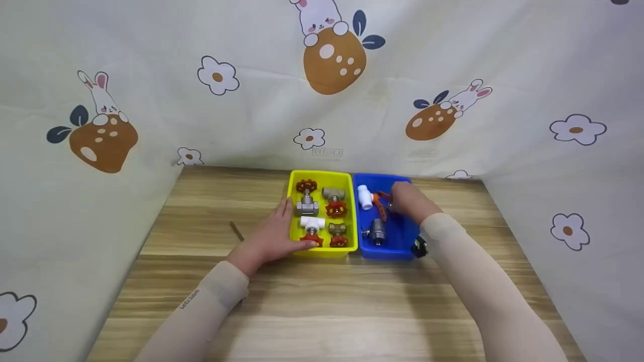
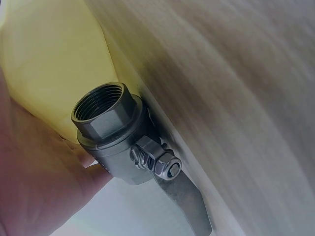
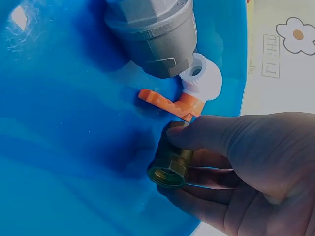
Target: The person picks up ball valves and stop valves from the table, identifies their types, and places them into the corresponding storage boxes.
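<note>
My left hand (image 1: 271,236) rests along the left side of the yellow bin (image 1: 324,254), its thumb over the front rim near a white valve (image 1: 313,222) with a red handwheel. Close by that hand, a steel ball valve (image 2: 120,142) with a flat lever (image 2: 184,199) sits outside the bin. Inside the blue bin (image 1: 385,255), my right hand (image 1: 410,200) pinches a brass valve (image 3: 172,152) between thumb and fingers. Near it lie a white valve (image 3: 206,81) with an orange handle (image 3: 165,103) and a large steel valve (image 3: 152,37). In the head view the right hand mostly hides the brass valve.
Three metal handwheel valves, including a top-left one (image 1: 307,205), also lie in the yellow bin. Both bins stand side by side on a wood-grain table (image 1: 332,306). A small dark object (image 1: 418,246) shows by the blue bin's right side. Patterned cloth (image 1: 251,120) surrounds the table.
</note>
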A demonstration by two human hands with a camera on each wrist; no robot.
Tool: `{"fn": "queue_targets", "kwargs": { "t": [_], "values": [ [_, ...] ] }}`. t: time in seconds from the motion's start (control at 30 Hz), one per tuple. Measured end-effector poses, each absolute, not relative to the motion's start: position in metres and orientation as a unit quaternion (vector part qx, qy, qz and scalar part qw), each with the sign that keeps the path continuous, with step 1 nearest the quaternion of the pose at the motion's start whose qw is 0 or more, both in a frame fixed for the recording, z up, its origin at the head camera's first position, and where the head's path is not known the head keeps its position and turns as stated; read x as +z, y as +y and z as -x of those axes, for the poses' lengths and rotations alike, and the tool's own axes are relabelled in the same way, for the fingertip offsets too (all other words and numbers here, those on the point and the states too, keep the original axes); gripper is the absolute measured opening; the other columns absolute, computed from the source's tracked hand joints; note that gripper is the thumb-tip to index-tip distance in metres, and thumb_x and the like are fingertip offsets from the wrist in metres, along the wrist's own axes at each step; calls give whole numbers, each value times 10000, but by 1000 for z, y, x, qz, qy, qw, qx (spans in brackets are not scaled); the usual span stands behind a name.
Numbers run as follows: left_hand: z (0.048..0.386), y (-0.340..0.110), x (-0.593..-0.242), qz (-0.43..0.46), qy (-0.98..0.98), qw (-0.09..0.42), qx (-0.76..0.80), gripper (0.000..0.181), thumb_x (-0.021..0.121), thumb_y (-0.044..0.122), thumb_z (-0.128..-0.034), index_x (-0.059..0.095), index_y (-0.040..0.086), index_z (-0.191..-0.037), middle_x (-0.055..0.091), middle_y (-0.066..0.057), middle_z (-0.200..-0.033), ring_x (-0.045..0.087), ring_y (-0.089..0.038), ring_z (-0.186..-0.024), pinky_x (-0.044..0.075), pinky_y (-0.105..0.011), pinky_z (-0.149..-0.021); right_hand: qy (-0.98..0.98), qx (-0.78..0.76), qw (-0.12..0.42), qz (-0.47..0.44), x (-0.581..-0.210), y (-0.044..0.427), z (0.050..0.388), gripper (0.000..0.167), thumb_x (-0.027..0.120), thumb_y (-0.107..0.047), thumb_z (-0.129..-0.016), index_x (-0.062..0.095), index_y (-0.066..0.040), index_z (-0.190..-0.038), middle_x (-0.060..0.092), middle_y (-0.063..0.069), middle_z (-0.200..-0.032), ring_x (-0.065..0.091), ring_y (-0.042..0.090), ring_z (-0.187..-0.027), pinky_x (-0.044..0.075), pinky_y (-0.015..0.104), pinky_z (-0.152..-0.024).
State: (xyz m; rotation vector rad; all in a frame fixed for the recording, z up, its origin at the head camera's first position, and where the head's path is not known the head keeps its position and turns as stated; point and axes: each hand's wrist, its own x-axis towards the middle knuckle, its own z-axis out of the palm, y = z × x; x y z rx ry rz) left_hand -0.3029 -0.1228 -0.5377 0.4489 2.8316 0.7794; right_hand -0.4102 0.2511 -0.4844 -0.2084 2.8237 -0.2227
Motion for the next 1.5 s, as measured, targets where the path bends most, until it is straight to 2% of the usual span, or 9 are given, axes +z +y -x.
{"fn": "queue_targets", "kwargs": {
  "t": [0.23,0.33,0.6,0.83,1.0,1.1,1.33,1.5],
  "values": [
    [302,-123,-536,-151,947,87,270,1435,708,898,-833,52,32,-1771,40,-215,-1842,215,-437,-1666,305,-585,-1306,969,-110,217,37,-478,249,416,131,761,-134,-1052,734,-6,-1043,645,115,-853,689,281,-790,579,345,-722],
    [302,-124,-536,-148,947,86,272,1445,706,909,-822,53,38,-1773,42,-208,-1844,226,-435,-1663,312,-586,-1304,968,-107,225,30,-475,247,415,159,750,-139,-1064,711,9,-1108,672,146,-939,694,303,-848,588,368,-766],
    [303,-124,-538,-147,948,87,268,1451,694,925,-817,37,56,-1776,9,-188,-1849,208,-438,-1667,301,-598,-1305,975,-60,208,45,-479,244,419,70,715,-70,-1003,691,-6,-988,650,137,-923,632,272,-789,528,363,-689],
    [303,-124,-537,-143,949,92,267,1457,689,934,-811,33,64,-1777,16,-187,-1849,213,-434,-1667,313,-594,-1301,971,-76,222,42,-476,244,417,66,713,-66,-1027,688,-5,-1034,654,148,-957,644,278,-817,552,369,-705],
    [303,-123,-536,-147,948,97,267,1448,696,919,-821,40,47,-1773,23,-200,-1846,193,-436,-1672,302,-594,-1306,979,-39,182,84,-477,245,416,132,812,-31,-869,691,-37,-818,642,88,-831,594,246,-739,546,357,-683],
    [302,-123,-535,-148,948,98,266,1444,697,912,-827,39,38,-1771,30,-209,-1844,193,-438,-1671,299,-591,-1308,979,-33,178,91,-477,245,415,177,833,-31,-845,684,-60,-754,656,66,-784,598,233,-707,547,348,-675],
    [302,-123,-535,-146,950,95,259,1447,685,929,-820,38,56,-1775,22,-201,-1845,207,-442,-1666,305,-593,-1304,977,-50,193,80,-475,244,413,106,802,-18,-909,715,-39,-851,688,74,-811,638,222,-716,550,352,-672],
    [301,-122,-534,-144,950,93,261,1446,687,931,-815,50,59,-1777,14,-193,-1846,215,-451,-1662,315,-610,-1295,977,-47,195,78,-475,243,412,146,820,-18,-906,695,-53,-839,664,72,-824,629,232,-737,555,359,-691]
  ]
}}
